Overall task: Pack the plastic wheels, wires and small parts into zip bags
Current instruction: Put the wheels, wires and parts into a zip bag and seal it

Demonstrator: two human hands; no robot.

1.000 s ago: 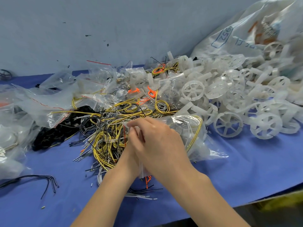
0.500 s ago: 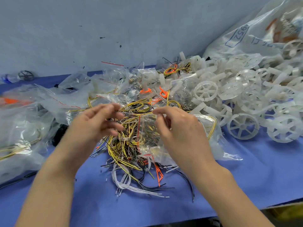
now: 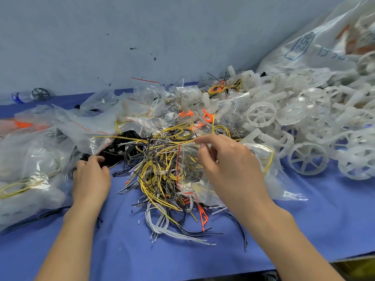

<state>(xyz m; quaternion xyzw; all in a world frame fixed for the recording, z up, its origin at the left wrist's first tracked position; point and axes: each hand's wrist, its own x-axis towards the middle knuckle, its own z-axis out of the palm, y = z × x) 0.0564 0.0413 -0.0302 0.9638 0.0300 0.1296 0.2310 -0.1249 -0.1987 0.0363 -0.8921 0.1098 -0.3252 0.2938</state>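
Head view: the right hand [image 3: 229,165] reaches over the middle of the blue counter [image 3: 324,220], its fingers [image 3: 211,138] narrowed to a pinch on the upper corner of a clear zip bag [image 3: 189,167]. The bag's red seal strip runs down its left edge. Holding the bag by that corner looks meant to keep the mouth turned toward the loose wires [image 3: 160,179], a tangle of yellow, black and white strands lying just left of the bag and partly under it. A loop of yellow wire already sits inside the bag at its right side, so this bag seems partly filled.

The left hand [image 3: 91,177] lies to the left, knuckles up, with its fingertips bent down into a heap of black parts [image 3: 119,147]. Whether they grip anything I cannot tell; the reach suggests it is after a piece for the bag.

The white plastic wheels [image 3: 308,159] lie heaped at the right, spilling from a big printed sack [image 3: 304,47] at the far right. Filled bags [image 3: 30,159] crowd the left side, kept apart from the loose stock
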